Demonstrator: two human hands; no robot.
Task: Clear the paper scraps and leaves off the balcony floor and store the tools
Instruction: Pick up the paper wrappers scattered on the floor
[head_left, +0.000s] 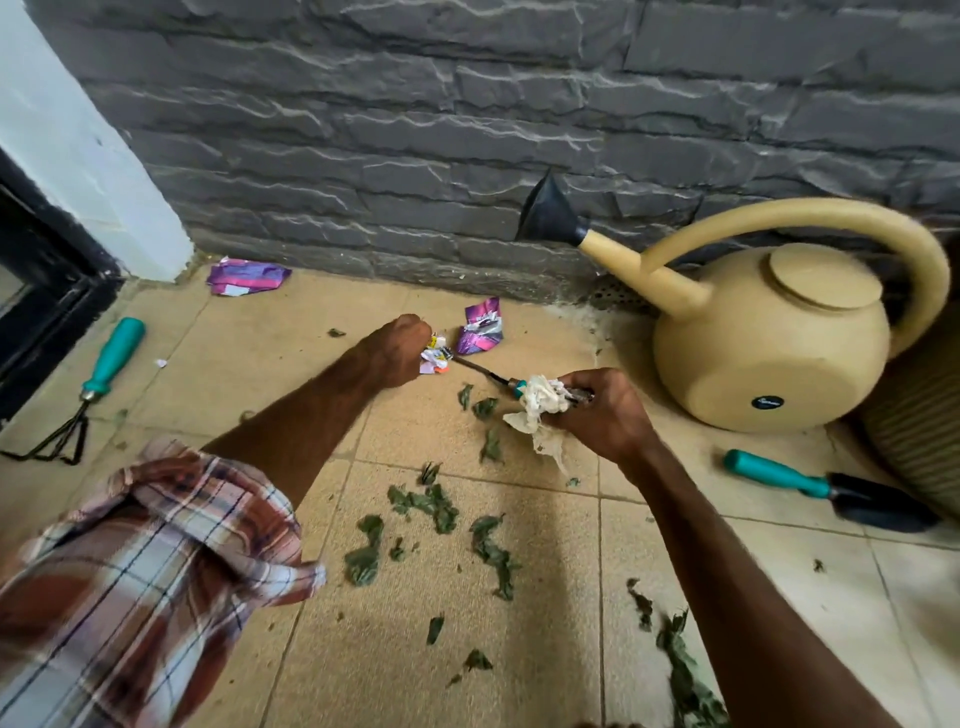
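Note:
My left hand (399, 349) grips a small wad of coloured paper scraps (434, 357) just above the floor. My right hand (602, 410) holds a crumpled white paper (540, 410) together with a teal-handled garden tool (485, 371) whose metal shaft points toward the left hand. A purple wrapper (480, 327) lies right behind the scraps, and another purple wrapper (247, 275) sits at the wall's foot on the left. Green leaf bits (431, 506) are scattered over the tan tiles in front of me.
A teal-handled hand rake (98, 382) lies on the left by a black door frame (36, 291). A teal-handled trowel (826, 488) lies on the right, near a beige watering can (769, 332) against the grey stone wall. A ribbed pot (919, 426) stands at the far right.

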